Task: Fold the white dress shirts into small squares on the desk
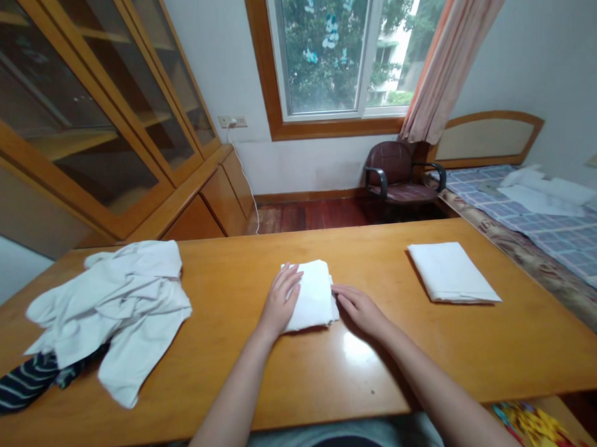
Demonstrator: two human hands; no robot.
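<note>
Cloth (313, 296), white and folded into a small, thick block, lies on the worktop (221, 374) between my two hands, straight ahead of my body. My left hand (281, 303) rests on its left side, palm down, the fingers stretched out and slightly spread over the upper face; it is open and flat rather than gripping. My right hand (360, 307) is at the opposite side, its fingers extended and close together, the tips touching the right edge, where a few uneven layers stick out. I cannot tell whether that hand pinches a layer or merely presses against it.

Both my forearms reach forward from the near edge and slant inward, so the hands come close together with the block between them. My left wrist is low, just beside the near left corner; my right arm comes in from the right.

Well off to my right, a second folded piece (451, 272), also white, lies flat. Well to my left is a crumpled white garment (132, 292), loosely heaped, with a dark striped fabric (24, 384) showing from under its near side.
</note>
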